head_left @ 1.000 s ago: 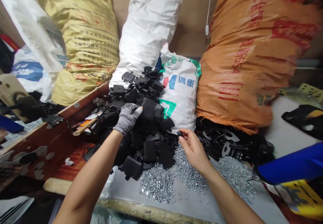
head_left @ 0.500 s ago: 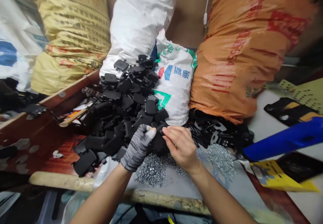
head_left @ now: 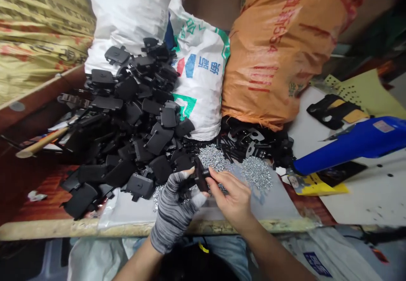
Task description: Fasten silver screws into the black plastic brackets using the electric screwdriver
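My left hand [head_left: 174, 213], in a striped grey glove with light fingertips, grips a black plastic part [head_left: 200, 176] between thumb and fingers. The part is held on edge above the bench front. My bare right hand [head_left: 233, 196] pinches a small dark piece [head_left: 205, 173] at the part's right side; its exact kind is mostly hidden by my fingers. Left of my hands lies a heap of black plastic parts [head_left: 158, 139]. Just beyond them is a pile of small silvery screws [head_left: 213, 157], and another pile of silvery screws [head_left: 256, 173] lies to the right.
White sacks [head_left: 203, 78], an orange sack [head_left: 263, 61] and a yellow sack [head_left: 41, 40] stand behind. A blue tool-like object [head_left: 349, 145] lies at right above a yellow packet [head_left: 317, 186]. A wooden handle [head_left: 41, 143] points out at left; a pale rail [head_left: 63, 229] edges the bench.
The view has shifted right and down. My hands have turned the black part on edge and drawn it nearer to me. My right fingers now pinch at its side.
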Available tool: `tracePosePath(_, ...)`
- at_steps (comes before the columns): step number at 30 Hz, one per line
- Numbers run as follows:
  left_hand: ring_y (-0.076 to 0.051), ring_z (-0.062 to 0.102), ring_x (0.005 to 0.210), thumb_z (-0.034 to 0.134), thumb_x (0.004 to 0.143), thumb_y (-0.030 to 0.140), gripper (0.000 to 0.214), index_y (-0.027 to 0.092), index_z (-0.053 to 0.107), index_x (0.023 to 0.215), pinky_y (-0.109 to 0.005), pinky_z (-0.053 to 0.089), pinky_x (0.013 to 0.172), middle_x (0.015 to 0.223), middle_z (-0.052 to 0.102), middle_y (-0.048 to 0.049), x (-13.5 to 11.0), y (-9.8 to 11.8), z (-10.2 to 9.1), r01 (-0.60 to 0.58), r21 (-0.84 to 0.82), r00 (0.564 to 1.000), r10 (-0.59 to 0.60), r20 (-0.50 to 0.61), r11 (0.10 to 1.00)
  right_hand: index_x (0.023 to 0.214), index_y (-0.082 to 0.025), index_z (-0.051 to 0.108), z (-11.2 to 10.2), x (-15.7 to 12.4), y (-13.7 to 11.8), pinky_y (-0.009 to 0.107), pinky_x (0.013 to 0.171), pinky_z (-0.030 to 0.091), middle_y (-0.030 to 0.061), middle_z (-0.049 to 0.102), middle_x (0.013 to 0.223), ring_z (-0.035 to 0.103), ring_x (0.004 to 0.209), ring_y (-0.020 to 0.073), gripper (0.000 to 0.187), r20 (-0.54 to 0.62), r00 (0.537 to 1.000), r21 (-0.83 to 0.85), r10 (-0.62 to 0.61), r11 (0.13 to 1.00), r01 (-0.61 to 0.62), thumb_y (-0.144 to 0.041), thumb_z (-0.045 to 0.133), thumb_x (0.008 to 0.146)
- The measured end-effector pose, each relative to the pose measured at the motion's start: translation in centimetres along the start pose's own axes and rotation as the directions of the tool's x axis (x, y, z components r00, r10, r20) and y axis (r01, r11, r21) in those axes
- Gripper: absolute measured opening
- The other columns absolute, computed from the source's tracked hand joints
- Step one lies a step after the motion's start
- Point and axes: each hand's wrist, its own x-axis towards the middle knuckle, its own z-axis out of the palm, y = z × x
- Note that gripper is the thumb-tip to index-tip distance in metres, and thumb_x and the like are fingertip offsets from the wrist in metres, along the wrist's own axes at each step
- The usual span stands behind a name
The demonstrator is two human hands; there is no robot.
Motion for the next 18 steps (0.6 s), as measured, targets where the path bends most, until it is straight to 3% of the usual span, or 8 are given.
tracePosePath(2, -0.022, 0.075, 0.097, 0.085, 0.067, 0.024, 0.045, 0.027, 0.063, 0.106, -0.038, 0.061, 0.090, 0.109, 0.076, -0.0027, 0.0, 0.0, -0.6, 0.023, 0.075, 0.998, -0.026, 0.050, 0.997, 0.136, -0.026, 0.062, -0.3, -0.9, 0.2, 0.035, 0.077, 0.062, 0.0056, 0.076, 0.095, 0.070, 0.083, 0.0195, 0.052, 0.042, 0.998, 0.000, -0.053, 0.999, 0.053, -0.003, 0.064, 0.090)
tracePosePath(4, -0.025, 0.073, 0.104, 0.086, 0.066, 0.025, 0.049, 0.027, 0.066, 0.111, -0.042, 0.058, 0.097, 0.113, 0.076, -0.0044, 0.3, -0.2, -1.2, -0.029, 0.237, 0.997, 0.012, 0.075, 0.971, 0.141, -0.026, 0.057, -0.8, -2.0, 0.4, 0.037, 0.080, 0.062, 0.0072, 0.075, 0.099, 0.069, 0.088, 0.0203, 0.056, 0.104, 0.992, -0.001, -0.065, 0.998, 0.066, -0.003, 0.063, 0.091)
tracePosePath(7, -0.028, 0.068, 0.114, 0.084, 0.071, 0.030, 0.052, 0.028, 0.071, 0.121, -0.044, 0.052, 0.106, 0.122, 0.074, -0.0066, 0.4, -1.1, -1.5, -0.103, 0.440, 0.974, 0.001, 0.226, 0.892, 0.147, -0.024, 0.051, -2.3, -3.9, 0.4, 0.040, 0.088, 0.061, 0.0097, 0.073, 0.110, 0.068, 0.100, 0.0213, 0.057, 0.267, 0.963, 0.025, -0.036, 0.999, 0.030, -0.004, 0.055, 0.094)
tracePosePath(9, -0.027, 0.071, 0.106, 0.080, 0.077, 0.034, 0.039, 0.029, 0.076, 0.115, -0.042, 0.055, 0.099, 0.114, 0.076, -0.0066, 0.1, -2.0, -1.2, -0.079, 0.477, 0.943, -0.090, 0.321, 0.875, 0.149, -0.023, 0.048, -3.9, -4.8, 0.6, 0.041, 0.095, 0.059, 0.0098, 0.072, 0.118, 0.066, 0.110, 0.0212, 0.056, 0.426, 0.905, 0.072, -0.016, 0.997, -0.016, -0.005, 0.050, 0.096)
tracePosePath(12, -0.025, 0.073, 0.091, 0.075, 0.079, 0.035, 0.021, 0.027, 0.080, 0.098, -0.038, 0.058, 0.089, 0.099, 0.077, -0.0060, -0.6, -3.6, -0.4, -0.005, 0.424, 0.934, -0.147, 0.325, 0.906, 0.137, -0.025, 0.060, -6.9, -5.4, 2.3, 0.037, 0.096, 0.059, 0.0059, 0.074, 0.118, 0.067, 0.112, 0.0190, 0.041, 0.628, 0.775, 0.066, 0.074, 0.987, -0.147, -0.015, 0.052, 0.098)
tracePosePath(14, -0.023, 0.072, 0.083, 0.075, 0.078, 0.037, 0.019, 0.024, 0.077, 0.091, -0.035, 0.058, 0.082, 0.091, 0.077, -0.0051, -0.7, -4.2, 0.0, 0.082, 0.319, 0.939, -0.181, 0.293, 0.944, 0.118, -0.024, 0.069, -8.8, -5.4, 4.8, 0.033, 0.089, 0.059, 0.0051, 0.075, 0.108, 0.070, 0.101, 0.0185, 0.026, 0.623, 0.731, -0.174, 0.278, 0.961, -0.217, -0.020, 0.052, 0.098)
tracePosePath(16, -0.017, 0.066, 0.064, 0.074, 0.078, 0.044, 0.025, 0.021, 0.073, 0.089, -0.028, 0.054, 0.064, 0.077, 0.074, -0.0032, -0.5, -4.1, 0.3, 0.202, 0.197, 0.920, -0.255, 0.297, 0.959, 0.104, -0.019, 0.070, -10.1, -5.2, 7.6, 0.034, 0.084, 0.058, 0.0080, 0.073, 0.099, 0.070, 0.093, 0.0204, 0.022, 0.487, 0.714, -0.491, 0.503, 0.834, -0.253, -0.018, 0.049, 0.096)
tracePosePath(18, -0.010, 0.050, 0.045, 0.073, 0.079, 0.052, 0.035, 0.019, 0.071, 0.092, -0.021, 0.041, 0.046, 0.061, 0.066, 0.0003, -0.2, -3.5, 0.7, 0.333, 0.107, 0.871, -0.350, 0.345, 0.937, 0.095, -0.015, 0.067, -10.7, -5.1, 10.2, 0.037, 0.083, 0.055, 0.0118, 0.071, 0.095, 0.068, 0.090, 0.0244, 0.018, 0.394, 0.688, -0.648, 0.610, 0.715, -0.263, -0.013, 0.050, 0.090)
